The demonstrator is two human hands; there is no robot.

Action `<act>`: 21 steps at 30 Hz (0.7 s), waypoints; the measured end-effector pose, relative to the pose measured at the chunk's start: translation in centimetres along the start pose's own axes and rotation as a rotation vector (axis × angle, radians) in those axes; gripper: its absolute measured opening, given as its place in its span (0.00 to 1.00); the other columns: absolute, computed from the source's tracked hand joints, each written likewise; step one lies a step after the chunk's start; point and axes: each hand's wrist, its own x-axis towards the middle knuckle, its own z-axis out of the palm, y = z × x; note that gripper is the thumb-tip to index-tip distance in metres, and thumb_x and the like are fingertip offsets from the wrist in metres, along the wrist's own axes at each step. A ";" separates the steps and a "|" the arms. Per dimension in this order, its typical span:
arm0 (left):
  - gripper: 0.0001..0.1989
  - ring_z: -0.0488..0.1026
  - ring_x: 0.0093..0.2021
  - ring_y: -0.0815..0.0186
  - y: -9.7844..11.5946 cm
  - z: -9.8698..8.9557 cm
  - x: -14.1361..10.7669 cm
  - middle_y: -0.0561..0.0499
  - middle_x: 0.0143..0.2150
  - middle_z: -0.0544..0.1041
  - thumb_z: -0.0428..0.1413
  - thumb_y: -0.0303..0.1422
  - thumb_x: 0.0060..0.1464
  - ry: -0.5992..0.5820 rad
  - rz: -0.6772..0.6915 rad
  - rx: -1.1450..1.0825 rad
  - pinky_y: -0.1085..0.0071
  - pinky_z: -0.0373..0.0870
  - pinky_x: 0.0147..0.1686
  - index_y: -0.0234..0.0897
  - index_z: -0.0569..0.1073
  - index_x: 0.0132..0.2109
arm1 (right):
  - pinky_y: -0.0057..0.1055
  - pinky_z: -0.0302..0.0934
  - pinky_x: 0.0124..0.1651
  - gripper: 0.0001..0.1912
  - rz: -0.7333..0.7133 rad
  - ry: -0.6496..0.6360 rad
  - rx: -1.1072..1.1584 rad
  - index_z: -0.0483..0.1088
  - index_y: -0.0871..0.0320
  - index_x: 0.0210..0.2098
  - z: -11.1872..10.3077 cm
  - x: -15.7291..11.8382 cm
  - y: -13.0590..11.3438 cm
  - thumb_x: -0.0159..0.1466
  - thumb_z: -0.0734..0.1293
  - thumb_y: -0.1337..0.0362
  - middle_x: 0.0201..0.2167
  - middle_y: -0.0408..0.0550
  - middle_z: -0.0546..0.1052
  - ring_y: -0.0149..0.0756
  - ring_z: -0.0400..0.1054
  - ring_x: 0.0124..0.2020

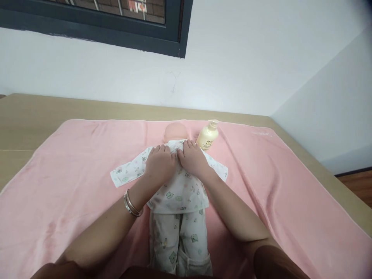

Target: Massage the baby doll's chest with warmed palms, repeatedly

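Note:
A doll [176, 131] with a smooth bald head lies on a pink blanket, its lower head hidden behind a collar. It is dressed in a white printed baby shirt [180, 197] and matching trousers [193, 236]. My left hand [160, 161] is closed on the shirt near the left side of the neck, thumb toward the middle. Just beside it, my right hand [192, 157] grips the collar on the other side. Both sleeves spread outward, and the right one is partly covered by my forearm. Cloth under my fingers is mostly hidden.
A cream pump bottle [207, 135] stands on the blanket, right of the doll's head. The pink blanket [87, 186] has folds at the right and covers most of a wooden surface [37, 110]. Behind it rises a white wall [232, 69] with a dark-framed window [171, 42].

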 end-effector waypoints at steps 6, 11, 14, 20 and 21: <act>0.19 0.74 0.52 0.53 -1.6 2.2 1.5 0.37 0.50 0.79 0.41 0.36 0.65 0.049 -0.013 -0.186 0.56 0.69 0.55 0.32 0.74 0.47 | 0.48 0.49 0.72 0.29 -0.095 0.045 -0.038 0.57 0.77 0.66 -0.6 -2.5 -1.9 0.72 0.52 0.63 0.66 0.71 0.63 0.54 0.55 0.70; 0.17 0.77 0.50 0.56 -2.5 0.4 1.7 0.43 0.49 0.81 0.46 0.37 0.61 0.030 -0.156 -0.477 0.60 0.72 0.53 0.35 0.77 0.46 | 0.47 0.53 0.70 0.27 -0.059 -0.007 0.146 0.60 0.69 0.66 -1.8 -1.6 -0.6 0.72 0.53 0.61 0.68 0.63 0.62 0.51 0.53 0.71; 0.17 0.76 0.54 0.57 -3.6 -1.6 1.7 0.47 0.53 0.81 0.50 0.37 0.57 0.113 -0.297 -0.676 0.61 0.71 0.57 0.38 0.78 0.47 | 0.52 0.53 0.70 0.27 -0.048 0.119 0.214 0.58 0.64 0.67 -2.7 -1.8 -0.4 0.71 0.53 0.61 0.70 0.60 0.60 0.51 0.47 0.73; 0.14 0.77 0.53 0.57 -4.8 -4.7 1.5 0.50 0.49 0.82 0.54 0.37 0.54 0.311 -0.340 -0.819 0.58 0.71 0.60 0.41 0.80 0.44 | 0.56 0.42 0.74 0.27 -0.190 0.129 0.125 0.60 0.65 0.67 -1.5 -2.6 -2.3 0.72 0.54 0.61 0.72 0.61 0.54 0.54 0.39 0.75; 0.13 0.77 0.53 0.57 -4.7 -5.1 1.4 0.51 0.48 0.82 0.54 0.36 0.54 0.319 -0.347 -0.841 0.58 0.72 0.59 0.41 0.80 0.43 | 0.59 0.40 0.73 0.27 -0.193 0.098 0.106 0.60 0.65 0.67 -1.3 -2.6 -2.5 0.72 0.55 0.60 0.72 0.62 0.54 0.56 0.39 0.75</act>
